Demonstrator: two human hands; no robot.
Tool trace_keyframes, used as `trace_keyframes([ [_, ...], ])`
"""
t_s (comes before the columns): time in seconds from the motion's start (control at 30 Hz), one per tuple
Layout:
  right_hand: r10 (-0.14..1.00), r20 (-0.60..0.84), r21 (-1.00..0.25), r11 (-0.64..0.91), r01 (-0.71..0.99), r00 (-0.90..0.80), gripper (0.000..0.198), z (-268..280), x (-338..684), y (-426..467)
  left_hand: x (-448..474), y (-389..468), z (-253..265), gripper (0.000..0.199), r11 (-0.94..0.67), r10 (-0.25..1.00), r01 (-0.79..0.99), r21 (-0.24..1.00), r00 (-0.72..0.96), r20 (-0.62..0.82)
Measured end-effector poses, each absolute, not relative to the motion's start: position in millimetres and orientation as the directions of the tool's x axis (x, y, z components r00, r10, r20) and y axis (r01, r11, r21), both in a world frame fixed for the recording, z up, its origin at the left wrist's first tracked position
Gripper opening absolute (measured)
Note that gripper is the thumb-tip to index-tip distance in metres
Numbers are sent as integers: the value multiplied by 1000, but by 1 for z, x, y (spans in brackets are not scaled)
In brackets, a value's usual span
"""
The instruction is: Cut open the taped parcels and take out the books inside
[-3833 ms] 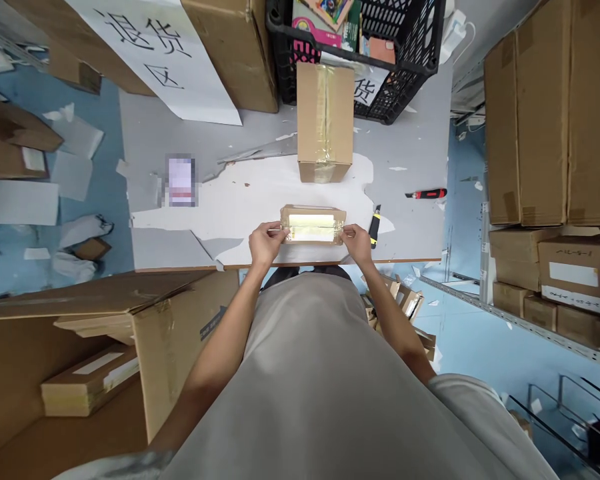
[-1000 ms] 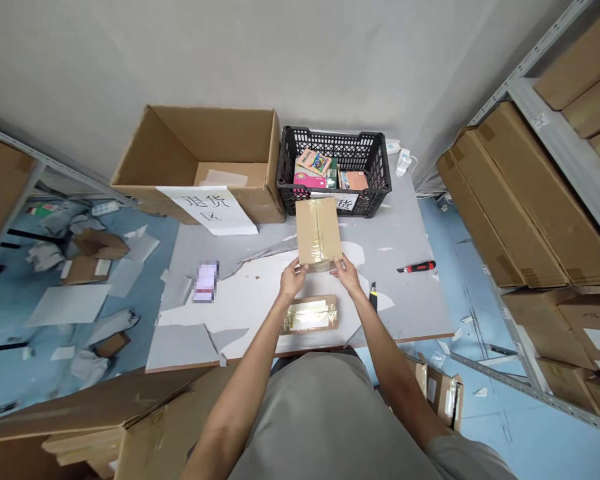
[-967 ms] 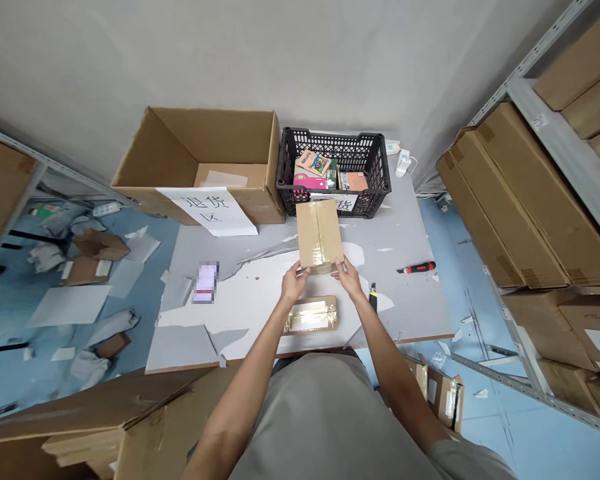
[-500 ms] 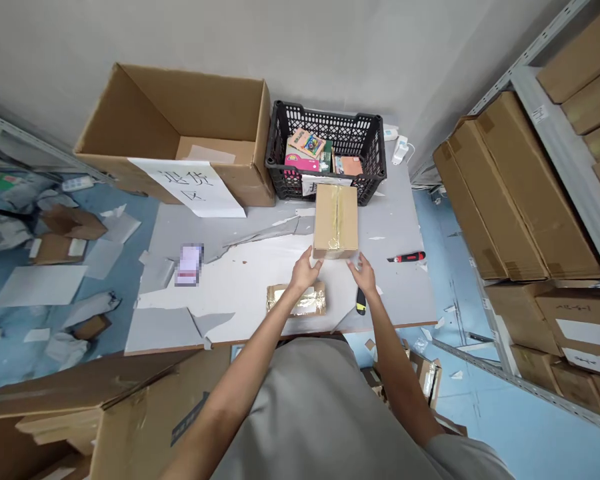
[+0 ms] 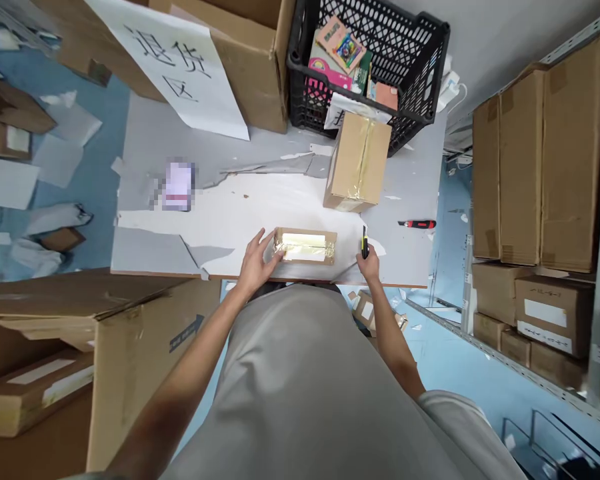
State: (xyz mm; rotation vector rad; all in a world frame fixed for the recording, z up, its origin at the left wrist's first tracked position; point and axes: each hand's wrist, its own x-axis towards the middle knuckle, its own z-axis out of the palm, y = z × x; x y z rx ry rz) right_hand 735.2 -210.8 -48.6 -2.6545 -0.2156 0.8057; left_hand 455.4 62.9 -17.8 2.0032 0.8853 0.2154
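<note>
A small cardboard parcel (image 5: 307, 247), wrapped in shiny tape with a white label on top, lies near the table's front edge. My left hand (image 5: 256, 265) is at its left end, thumb and fingers apart, the thumb tip at the parcel's near corner. My right hand (image 5: 369, 265) is closed around a black and yellow utility knife (image 5: 365, 244), whose front end points away from me. Beyond them stands a taped cardboard box (image 5: 360, 163) against the black crate.
A red and black utility knife (image 5: 417, 224) lies to the right. At the back are a black plastic crate (image 5: 420, 87) holding small colourful packs and a large open carton (image 5: 260, 80) with a paper sign (image 5: 180, 67). A blurred phone-like object (image 5: 179, 187) lies left. Shelves of cartons (image 5: 520, 173) stand right.
Both hands have left the taped cardboard box. My left hand moved to the small parcel's left end, and my right hand took hold of the black and yellow knife. The view tilted downward.
</note>
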Motion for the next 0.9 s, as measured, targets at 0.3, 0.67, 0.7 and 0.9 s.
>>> trace_keyframes([
  [0.3, 691, -295, -629, -660, 410, 660, 44, 35, 702, -153, 459, 85, -43, 51, -243, 526, 412, 878, 816, -238],
  [0.67, 770, -559, -182, -478, 860, 309, 43, 65, 654, -71, 464, 93, -66, 53, -16, 462, 323, 946, 842, -279],
  [0.7, 764, -569, -158, -466, 870, 306, 43, 66, 652, -67, 465, 92, -67, 53, -2, 464, 317, 948, 841, -280],
  [0.9, 736, -603, -86, -446, 891, 310, 47, 68, 647, -56, 467, 91, -75, 55, 38, 472, 321, 946, 829, -300],
])
